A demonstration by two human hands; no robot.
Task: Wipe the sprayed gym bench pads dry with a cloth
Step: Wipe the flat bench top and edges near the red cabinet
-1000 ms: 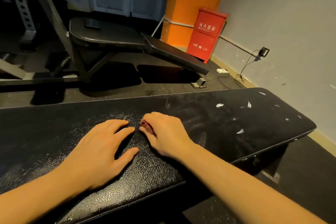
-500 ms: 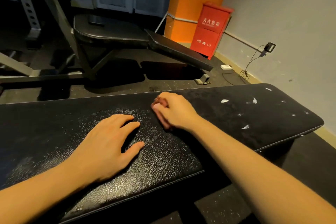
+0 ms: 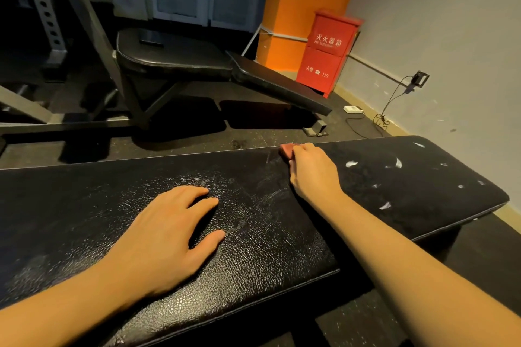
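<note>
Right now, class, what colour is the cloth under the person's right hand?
The cloth is reddish pink; head view.

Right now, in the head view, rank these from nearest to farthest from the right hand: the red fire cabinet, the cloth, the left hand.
1. Cloth: under the right hand's fingers, at the bench pad's far edge.
2. Left hand: flat on the pad, to the left.
3. Red fire cabinet: beyond the bench, by the wall.
</note>
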